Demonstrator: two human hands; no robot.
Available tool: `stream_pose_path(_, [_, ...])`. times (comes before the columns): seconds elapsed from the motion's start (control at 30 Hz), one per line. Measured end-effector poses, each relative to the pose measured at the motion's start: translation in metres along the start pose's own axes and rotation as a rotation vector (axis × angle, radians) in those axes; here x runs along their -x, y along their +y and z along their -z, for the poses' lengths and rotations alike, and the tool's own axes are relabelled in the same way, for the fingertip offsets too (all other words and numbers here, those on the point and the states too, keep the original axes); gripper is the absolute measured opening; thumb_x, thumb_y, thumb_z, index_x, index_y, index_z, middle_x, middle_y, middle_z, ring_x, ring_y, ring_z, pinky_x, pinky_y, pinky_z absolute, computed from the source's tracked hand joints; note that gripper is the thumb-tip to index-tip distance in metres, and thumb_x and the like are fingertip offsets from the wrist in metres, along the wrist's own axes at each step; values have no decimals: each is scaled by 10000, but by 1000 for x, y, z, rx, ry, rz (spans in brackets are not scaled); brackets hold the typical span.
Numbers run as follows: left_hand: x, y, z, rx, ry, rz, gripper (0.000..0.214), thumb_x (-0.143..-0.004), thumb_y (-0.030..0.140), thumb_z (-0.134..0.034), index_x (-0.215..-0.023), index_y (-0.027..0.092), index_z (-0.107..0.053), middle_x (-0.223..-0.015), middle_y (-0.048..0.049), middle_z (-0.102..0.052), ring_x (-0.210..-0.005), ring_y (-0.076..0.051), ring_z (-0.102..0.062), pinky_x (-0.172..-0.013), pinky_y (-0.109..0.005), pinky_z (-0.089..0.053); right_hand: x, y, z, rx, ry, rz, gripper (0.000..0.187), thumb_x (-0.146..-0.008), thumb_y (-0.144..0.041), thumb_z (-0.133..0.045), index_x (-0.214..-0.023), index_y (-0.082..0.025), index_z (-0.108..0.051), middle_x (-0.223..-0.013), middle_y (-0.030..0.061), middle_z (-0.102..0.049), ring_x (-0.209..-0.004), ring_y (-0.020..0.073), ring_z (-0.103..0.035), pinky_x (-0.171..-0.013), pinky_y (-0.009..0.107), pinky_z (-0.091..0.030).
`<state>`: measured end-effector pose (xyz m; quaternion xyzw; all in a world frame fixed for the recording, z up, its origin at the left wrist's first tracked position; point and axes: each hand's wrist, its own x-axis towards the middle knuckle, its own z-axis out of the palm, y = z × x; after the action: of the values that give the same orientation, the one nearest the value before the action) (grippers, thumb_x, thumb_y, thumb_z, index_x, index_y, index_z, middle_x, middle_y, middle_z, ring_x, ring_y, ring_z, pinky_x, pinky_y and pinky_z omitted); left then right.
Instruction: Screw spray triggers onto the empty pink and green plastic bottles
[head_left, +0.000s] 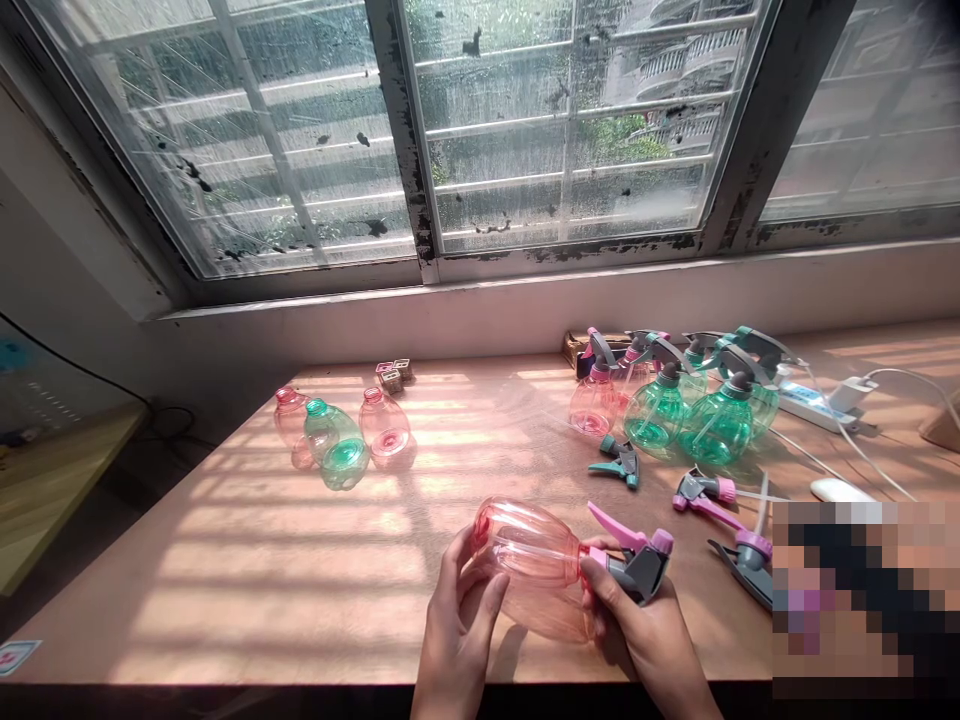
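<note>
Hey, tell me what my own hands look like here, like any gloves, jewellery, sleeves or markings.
Both are bare. The left hand and the right hand wear no gloves, and no ring, watch or bracelet shows on either. No cables or clear markings can be made out on them. No sleeves show before the picture's lower edge.

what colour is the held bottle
The bottle is see-through pinkish red; it shows best in the head view, the only one.

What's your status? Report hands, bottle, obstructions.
Left hand holds pink bottle by base. Right hand grips spray head at bottle's neck. Bottle sideways. Loose teal sprayer beyond, not touching.
</note>
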<state>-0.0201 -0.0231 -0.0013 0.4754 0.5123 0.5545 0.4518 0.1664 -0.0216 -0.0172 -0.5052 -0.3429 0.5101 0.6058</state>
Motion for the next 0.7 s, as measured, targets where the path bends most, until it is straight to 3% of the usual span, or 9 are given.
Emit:
stream_pose_path(0.5, [1, 2, -1, 3, 5, 7, 534, -929, 502, -721, -1408, 308, -589, -1487, -81, -670, -1321, -272, -659, -1105, -405, -557, 1, -5, -1, -19, -5, 12, 486, -786, -606, -854, -939, -166, -714, -555, -15, -629, -395, 111, -487, -391, 223, -400])
stream_pose_path(0.7, [1, 0, -1, -1, 13, 7, 538, -921, 521, -730, -1398, 311, -595, -1470, -80, -682, -1309, -273, -663, -1095, -405, -558, 1, -4, -2, -44, 6, -3, 477, -767, -610, -865, -889, -176, -709, -549, -14, -627, -357, 97, -450, -352, 220, -340])
